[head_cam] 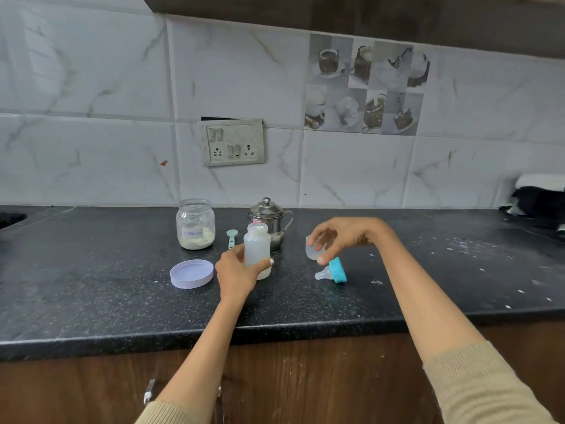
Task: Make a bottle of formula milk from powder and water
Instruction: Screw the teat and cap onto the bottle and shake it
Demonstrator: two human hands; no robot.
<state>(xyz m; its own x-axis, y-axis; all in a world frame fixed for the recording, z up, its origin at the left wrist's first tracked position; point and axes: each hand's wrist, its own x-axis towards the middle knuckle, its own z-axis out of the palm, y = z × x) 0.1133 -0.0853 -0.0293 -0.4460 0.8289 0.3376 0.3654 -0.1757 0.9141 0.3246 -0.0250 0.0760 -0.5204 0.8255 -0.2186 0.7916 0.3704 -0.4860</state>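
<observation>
A dark speckled stone surface [91,286] runs under white marble-look wall tiles [91,87]. A switch and socket plate [233,142] sits beyond the left hand [235,272], decorative cup tiles [365,84] above the right hand [345,235]. Wooden cabinet fronts [336,377] lie below.

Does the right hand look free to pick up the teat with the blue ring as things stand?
Probably not yet: the right hand holds the clear cap. The teat with the blue ring lies unobstructed just below it.

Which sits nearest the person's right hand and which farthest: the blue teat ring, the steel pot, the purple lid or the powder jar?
From the right hand, in the head view:
1. Blue teat ring, just below the hand.
2. Steel pot, to its left, behind the bottle.
3. Purple lid and powder jar, both far left; too close to call.
</observation>
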